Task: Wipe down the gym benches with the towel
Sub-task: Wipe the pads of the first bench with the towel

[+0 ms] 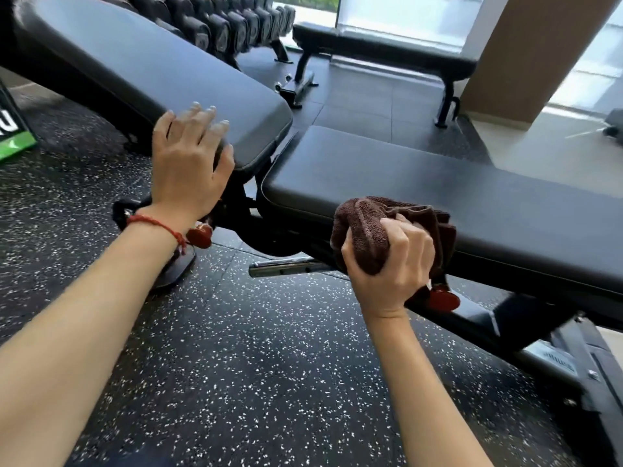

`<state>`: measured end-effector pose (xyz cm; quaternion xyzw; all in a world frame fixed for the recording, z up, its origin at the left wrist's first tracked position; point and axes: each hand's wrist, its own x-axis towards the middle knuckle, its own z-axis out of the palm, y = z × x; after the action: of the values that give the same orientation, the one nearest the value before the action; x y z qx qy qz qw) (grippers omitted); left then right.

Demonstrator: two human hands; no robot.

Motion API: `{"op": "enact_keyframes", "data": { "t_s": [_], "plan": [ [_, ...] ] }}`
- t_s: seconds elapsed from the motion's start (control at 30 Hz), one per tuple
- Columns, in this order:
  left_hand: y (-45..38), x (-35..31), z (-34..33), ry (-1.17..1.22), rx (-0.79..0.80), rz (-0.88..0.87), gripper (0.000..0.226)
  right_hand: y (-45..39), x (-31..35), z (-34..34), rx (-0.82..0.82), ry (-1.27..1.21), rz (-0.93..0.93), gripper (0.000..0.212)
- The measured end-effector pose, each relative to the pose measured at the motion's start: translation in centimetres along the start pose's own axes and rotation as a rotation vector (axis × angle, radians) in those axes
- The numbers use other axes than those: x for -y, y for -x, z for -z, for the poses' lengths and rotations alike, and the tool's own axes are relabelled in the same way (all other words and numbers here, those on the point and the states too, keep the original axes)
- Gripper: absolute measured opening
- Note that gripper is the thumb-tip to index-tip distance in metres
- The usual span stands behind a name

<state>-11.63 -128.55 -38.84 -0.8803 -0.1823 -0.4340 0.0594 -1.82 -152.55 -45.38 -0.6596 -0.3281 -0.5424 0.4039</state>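
— Speckled black rubber floor (pixel 256 348) is under everything, right?
— Yes, with white dots. On it stands a big bench. Its back pad (pixel 141 62) is smooth, dark and tilted up; its seat pad (pixel 421 183) lies flat beside it.
— And farther off?
— Another flat bench (pixel 387 52) near the window, plus a row of dumbbells (pixel 229 25).
— What are the hands doing?
— Left hand (pixel 188 163) rests flat, fingers spread, on the back pad's corner. Right hand (pixel 391 261) squeezes a fuzzy brown towel (pixel 367 227), bunched against the seat pad's near edge.
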Motion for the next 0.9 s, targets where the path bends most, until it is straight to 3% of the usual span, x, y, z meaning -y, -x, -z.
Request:
{"op": "enact_keyframes", "data": {
  "t_s": [0.37, 0.63, 0.9],
  "plan": [
    [-0.4, 1.9, -1.7, -0.009, -0.158, -0.033, 0.037, -0.3, 5.1, -4.0, 0.101, -0.023, 0.149, 0.035],
    [-0.3, 1.9, -1.1, -0.052, -0.132, -0.046, 0.038, -0.6, 3.1, -1.2, 0.211, -0.057, 0.200, 0.042],
    [-0.2, 1.5, -0.8, -0.058, -0.107, -0.031, 0.039, -0.3, -1.4, 2.9, 0.165, 0.015, 0.172, 0.034]
  ]
}}
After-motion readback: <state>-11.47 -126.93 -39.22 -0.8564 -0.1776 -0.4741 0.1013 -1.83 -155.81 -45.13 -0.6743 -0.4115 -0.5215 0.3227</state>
